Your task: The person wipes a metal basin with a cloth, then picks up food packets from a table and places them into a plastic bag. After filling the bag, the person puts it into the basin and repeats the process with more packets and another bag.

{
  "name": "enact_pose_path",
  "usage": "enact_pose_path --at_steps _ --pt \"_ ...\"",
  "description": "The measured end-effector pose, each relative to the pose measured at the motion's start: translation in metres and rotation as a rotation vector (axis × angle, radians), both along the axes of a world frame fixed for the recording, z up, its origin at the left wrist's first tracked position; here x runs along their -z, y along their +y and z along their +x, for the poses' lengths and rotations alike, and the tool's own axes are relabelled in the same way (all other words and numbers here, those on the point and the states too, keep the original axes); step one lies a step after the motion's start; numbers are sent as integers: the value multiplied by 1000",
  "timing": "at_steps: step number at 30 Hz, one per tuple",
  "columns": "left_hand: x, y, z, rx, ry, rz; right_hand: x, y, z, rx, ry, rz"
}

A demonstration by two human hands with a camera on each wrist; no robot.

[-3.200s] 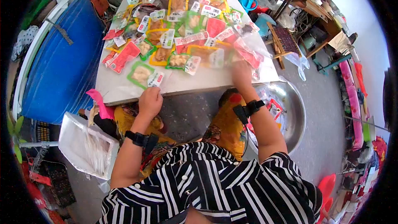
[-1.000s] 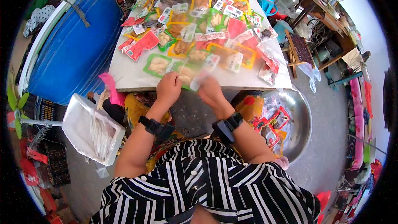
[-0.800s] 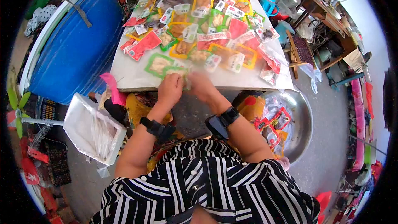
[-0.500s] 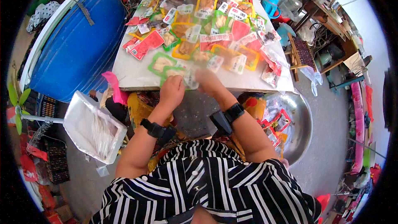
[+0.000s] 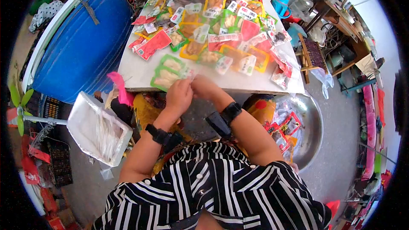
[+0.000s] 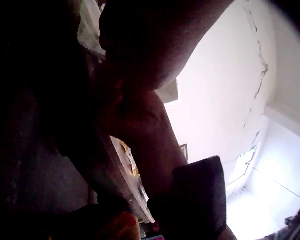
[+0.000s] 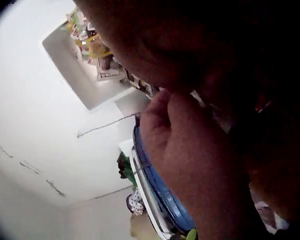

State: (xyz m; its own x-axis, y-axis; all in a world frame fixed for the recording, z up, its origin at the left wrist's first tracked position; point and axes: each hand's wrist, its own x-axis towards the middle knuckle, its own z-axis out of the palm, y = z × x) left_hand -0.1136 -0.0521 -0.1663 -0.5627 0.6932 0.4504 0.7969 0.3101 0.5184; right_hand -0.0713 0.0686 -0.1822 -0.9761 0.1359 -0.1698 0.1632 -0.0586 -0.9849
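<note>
Two clear food packets with green borders and pale contents are at the near left part of the table: the nearer packet (image 5: 165, 79) overlaps the farther packet (image 5: 172, 63). My left hand (image 5: 179, 95) pinches the near edge of the nearer packet with curled fingers. Right against it, my right hand (image 5: 205, 88) is bent in at the packets' label end, and I cannot tell if it grips them, as its fingertips are hidden. The left wrist view is dark, with the right hand (image 6: 145, 107) close by. In the right wrist view the left hand (image 7: 162, 125) meets the right.
A heap of food packets (image 5: 215, 4) covers the far part of the white table (image 5: 140, 74). A metal basin (image 5: 313, 132) with red packets stands at the right. A blue barrel (image 5: 81, 47) and a white foam box (image 5: 98, 127) are at the left.
The right hand has come from over the packets on the right to the left hand, while the two green-bordered packets have shifted and turned against each other. Earlier it was over the basin side.
</note>
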Motion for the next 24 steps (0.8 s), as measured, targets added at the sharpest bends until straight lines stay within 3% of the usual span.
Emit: enact_pose_path --at_steps 1,3,8,11,14,17,20,23,24 --pt "2 0 0 -17 16 4 2 -2 -1 -32 171 175" --pt "3 0 0 -17 23 15 2 -5 -2 -38 256 253" --pt "-5 -20 2 46 -6 -122 -6 -17 -4 62 -180 -246" --pt "1 -36 0 73 248 -101 -7 -13 15 84 -233 -352" --pt "14 -41 -10 46 337 -245 12 -8 27 -5 -281 -231" --pt "19 -31 -19 -8 536 -141 22 -13 37 53 -325 -381" --pt "28 -26 -31 112 553 -130 15 -19 41 136 -288 -542" --pt "5 -26 -27 198 482 -65 11 -15 35 128 -159 -804" --pt "2 -23 -25 212 471 -67 26 -12 27 27 176 -462"
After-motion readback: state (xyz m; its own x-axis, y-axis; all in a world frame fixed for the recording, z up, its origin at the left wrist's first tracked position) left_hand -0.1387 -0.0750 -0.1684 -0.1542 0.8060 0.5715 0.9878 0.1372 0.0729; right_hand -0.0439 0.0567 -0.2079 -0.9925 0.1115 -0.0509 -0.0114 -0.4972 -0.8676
